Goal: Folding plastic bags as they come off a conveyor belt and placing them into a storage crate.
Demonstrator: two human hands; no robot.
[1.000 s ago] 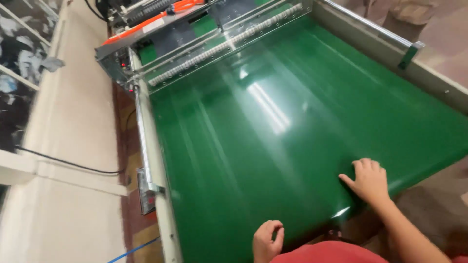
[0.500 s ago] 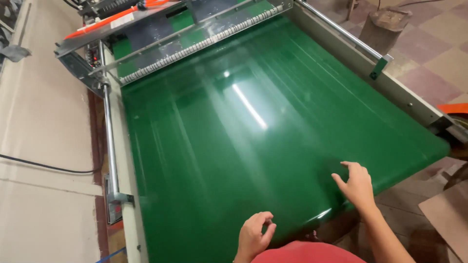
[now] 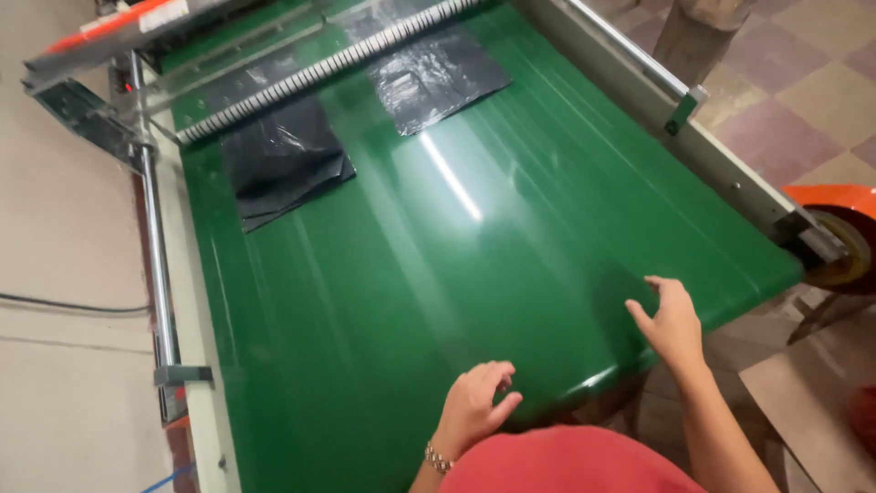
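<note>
A wide green conveyor belt [image 3: 411, 274] slopes away from me. Two black plastic bags lie flat at its far end: one on the left [image 3: 278, 164] and one on the right [image 3: 438, 73], both partly under a ridged roller [image 3: 328, 68]. My left hand [image 3: 476, 402] hovers over the near edge of the belt with its fingers loosely curled and holds nothing. My right hand [image 3: 671, 319] is raised just above the belt's near right corner, fingers spread, empty. A bracelet sits on my left wrist.
A metal side rail [image 3: 155, 265] runs along the belt's left side and a pale frame [image 3: 693, 137] along the right. An orange wheel-like part [image 3: 835, 228] sits past the right corner. Tiled floor lies at the right, a black cable [image 3: 64, 303] on the left floor.
Two black bags have come out from under the roller onto the belt. My right hand has lifted off the belt; my left hand has reached further forward.
</note>
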